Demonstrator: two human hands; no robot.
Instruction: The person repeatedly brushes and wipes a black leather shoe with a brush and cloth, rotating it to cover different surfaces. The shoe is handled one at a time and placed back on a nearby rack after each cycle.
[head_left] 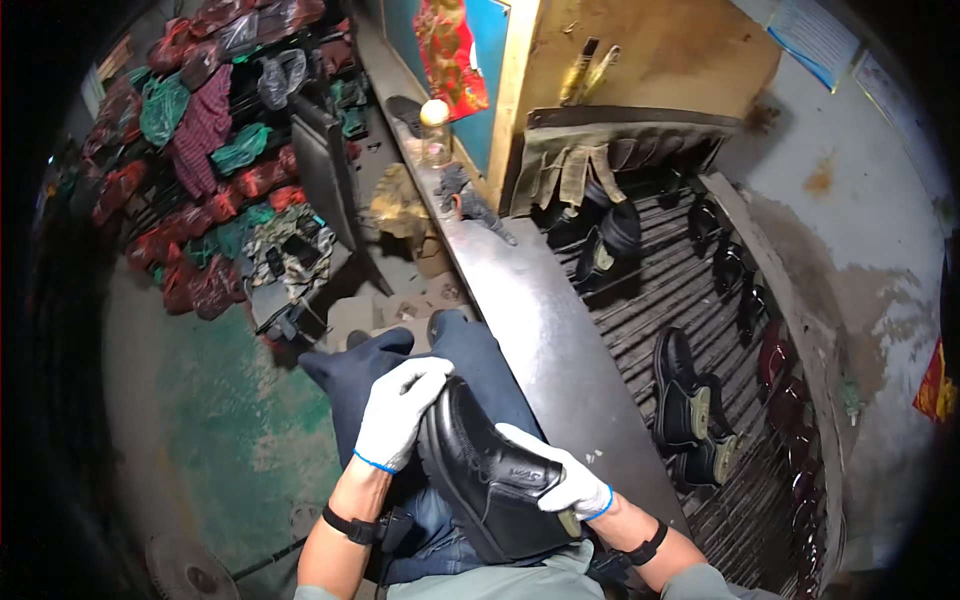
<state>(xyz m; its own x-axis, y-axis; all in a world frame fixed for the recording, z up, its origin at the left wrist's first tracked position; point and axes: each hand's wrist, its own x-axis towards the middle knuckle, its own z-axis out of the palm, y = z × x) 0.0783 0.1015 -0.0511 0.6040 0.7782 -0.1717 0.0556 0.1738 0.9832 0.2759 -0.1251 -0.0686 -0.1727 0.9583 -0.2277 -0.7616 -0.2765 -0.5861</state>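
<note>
A black leather ankle shoe (490, 475) with a thick dark sole lies across my lap, its toe pointing away from me. My left hand (400, 412), in a white knit glove with a blue cuff, is closed round the toe, with the fingertips over its front edge. At the ankle opening, my right hand (560, 478), gloved the same way, grips the upper. Its thumb stretches along the side of the shoe, and some of its fingers are hidden. A bit of pale lining shows below the right hand.
Right of my lap runs a metal bench (540, 300). Beyond it, a slatted conveyor (625, 345) carries black shoes (680, 400) and dark red ones (775, 350). A hanging flap (620, 160) covers its far opening. A jar (435, 135) stands on the bench; bagged items (210, 215) are piled far left.
</note>
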